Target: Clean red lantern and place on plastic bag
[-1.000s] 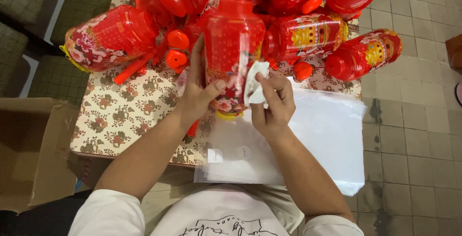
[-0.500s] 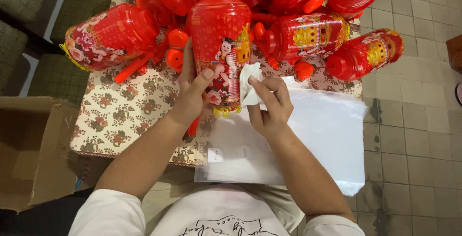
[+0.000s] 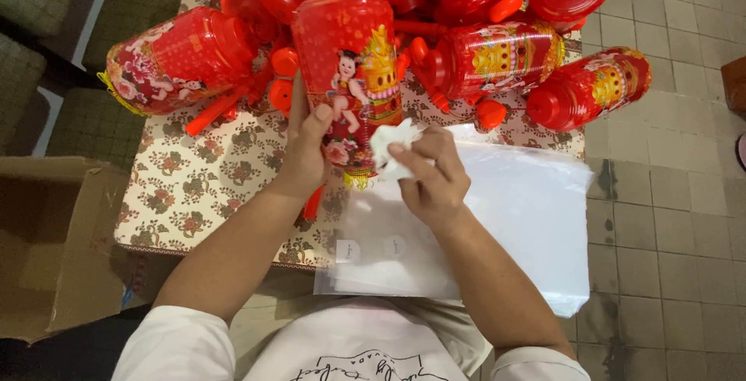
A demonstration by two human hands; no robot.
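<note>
Left hand [image 3: 305,152] grips lantern [image 3: 347,62]; right hand [image 3: 432,177] pinches tissue [image 3: 388,146]

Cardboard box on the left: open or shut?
Open. The cardboard box has its flaps folded outward and its interior exposed; whether anything is inside, cannot tell.

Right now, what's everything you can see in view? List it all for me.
held lantern: one, red with a printed figure, upright in the left hand
white cloth: one, crumpled, pressed against the held lantern
other lanterns: several, red, lying across the table's far side
clear bags: a stack, see-through, on the table's near right
table: one, floral cover
cardboard box: one, brown, open, on the left
tiled floor: grey, right
left hand: grips the held lantern
right hand: holds the white cloth
</note>
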